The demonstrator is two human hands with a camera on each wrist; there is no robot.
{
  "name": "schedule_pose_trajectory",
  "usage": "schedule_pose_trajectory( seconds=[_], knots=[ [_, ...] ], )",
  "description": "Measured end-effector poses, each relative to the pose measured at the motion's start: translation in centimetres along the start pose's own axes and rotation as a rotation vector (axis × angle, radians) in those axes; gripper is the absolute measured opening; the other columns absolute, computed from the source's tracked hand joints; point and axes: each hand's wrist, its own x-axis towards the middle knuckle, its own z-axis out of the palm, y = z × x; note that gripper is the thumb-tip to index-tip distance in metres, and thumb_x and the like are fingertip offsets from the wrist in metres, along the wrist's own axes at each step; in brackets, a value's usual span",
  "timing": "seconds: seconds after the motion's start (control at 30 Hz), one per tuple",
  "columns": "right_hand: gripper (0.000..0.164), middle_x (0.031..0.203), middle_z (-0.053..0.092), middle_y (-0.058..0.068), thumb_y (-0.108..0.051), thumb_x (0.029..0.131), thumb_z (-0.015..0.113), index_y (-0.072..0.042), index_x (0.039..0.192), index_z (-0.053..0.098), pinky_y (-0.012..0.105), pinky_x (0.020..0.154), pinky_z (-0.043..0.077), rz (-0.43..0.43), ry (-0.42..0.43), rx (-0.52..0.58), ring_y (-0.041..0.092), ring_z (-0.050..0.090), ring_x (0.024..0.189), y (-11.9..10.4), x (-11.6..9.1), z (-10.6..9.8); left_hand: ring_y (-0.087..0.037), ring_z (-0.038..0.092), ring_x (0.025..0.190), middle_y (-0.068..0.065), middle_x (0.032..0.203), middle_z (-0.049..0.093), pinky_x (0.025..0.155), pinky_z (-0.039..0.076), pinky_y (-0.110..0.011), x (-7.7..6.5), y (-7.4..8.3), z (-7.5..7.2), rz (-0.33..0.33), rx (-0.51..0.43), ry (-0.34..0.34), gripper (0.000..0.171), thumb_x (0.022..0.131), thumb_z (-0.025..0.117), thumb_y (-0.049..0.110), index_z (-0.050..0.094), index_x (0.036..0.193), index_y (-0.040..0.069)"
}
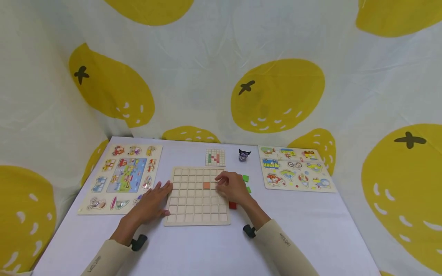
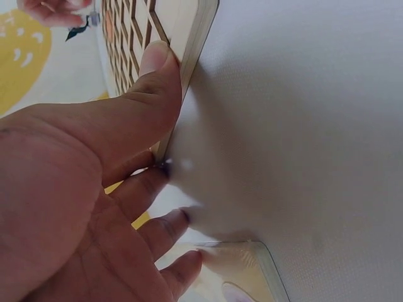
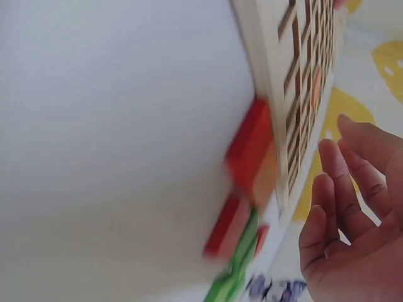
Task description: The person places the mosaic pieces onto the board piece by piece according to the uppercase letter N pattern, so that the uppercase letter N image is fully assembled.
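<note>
A wooden grid board [image 1: 198,211] lies on the table with one orange tile [image 1: 206,185] in a cell of its upper right part. My left hand [image 1: 152,203] rests at the board's left edge; in the left wrist view its thumb [image 2: 154,75] lies on the rim and the other fingers spread beside it. Over the board's right side hovers my right hand [image 1: 235,188], its fingers loosely bent and a gap between thumb and fingers; no tile shows in them. Beside the right edge lie red tiles [image 3: 249,141] and green tiles [image 1: 245,178], partly hidden by that hand.
Behind the board lies a small pattern card [image 1: 215,157] with green and red squares. A small dark figurine [image 1: 244,155] stands to its right. Picture puzzle boards flank the grid, one at left [image 1: 100,168] and one at right [image 1: 296,180]. A patterned cloth hangs behind.
</note>
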Motion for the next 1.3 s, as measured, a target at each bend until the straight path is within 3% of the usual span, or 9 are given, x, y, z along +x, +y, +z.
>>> schedule_pose_trajectory(
  seconds=[0.3, 0.6, 0.8, 1.17, 1.3],
  knots=[
    [0.028, 0.096, 0.068, -0.005, -0.02, 0.079, 0.084, -0.02, 0.105, 0.074, 0.028, 0.072, 0.049, 0.119, -0.021, -0.102, 0.017, 0.055, 0.087, 2.8, -2.1, -2.0, -0.046, 0.022, 0.15, -0.017, 0.162, 0.028, 0.116, 0.022, -0.069, -0.3, -0.3, 0.0, 0.002, -0.014, -0.008, 0.097, 0.076, 0.085, 0.021, 0.031, 0.155, 0.005],
    [0.031, 0.105, 0.067, -0.004, -0.022, 0.08, 0.084, -0.019, 0.11, 0.075, 0.032, 0.084, 0.05, 0.081, 0.049, -0.215, 0.015, 0.054, 0.095, 3.2, -2.5, -1.4, -0.047, 0.024, 0.149, -0.017, 0.162, 0.03, 0.115, 0.023, -0.069, -0.2, -0.6, 0.0, 0.007, -0.009, 0.007, 0.098, 0.075, 0.086, 0.021, 0.033, 0.155, 0.005],
    [0.028, 0.108, 0.068, -0.001, -0.02, 0.083, 0.081, -0.016, 0.11, 0.075, 0.037, 0.088, 0.051, 0.101, 0.036, -0.216, 0.018, 0.055, 0.098, 3.1, -2.4, -1.1, -0.046, 0.023, 0.149, -0.016, 0.162, 0.03, 0.116, 0.023, -0.068, -0.3, -0.3, 0.1, -0.003, -0.013, 0.008, 0.097, 0.075, 0.086, 0.021, 0.033, 0.155, 0.006],
    [0.013, 0.083, 0.058, -0.003, -0.019, 0.084, 0.081, -0.018, 0.095, 0.073, 0.027, 0.058, 0.048, 0.115, 0.079, -0.17, 0.016, 0.055, 0.078, 3.4, -2.5, -1.4, -0.044, 0.023, 0.15, -0.015, 0.162, 0.03, 0.117, 0.021, -0.068, 0.0, 0.0, 0.5, -0.015, -0.009, 0.004, 0.1, 0.074, 0.087, 0.022, 0.032, 0.156, 0.007],
    [0.016, 0.08, 0.058, -0.005, -0.022, 0.081, 0.083, -0.022, 0.091, 0.071, 0.027, 0.06, 0.046, 0.114, 0.121, -0.15, 0.015, 0.054, 0.078, 3.0, -2.7, -1.1, -0.045, 0.022, 0.15, -0.015, 0.162, 0.03, 0.117, 0.021, -0.068, 0.1, 0.0, 0.5, -0.017, -0.005, 0.005, 0.1, 0.073, 0.087, 0.022, 0.032, 0.155, 0.007]
  ],
)
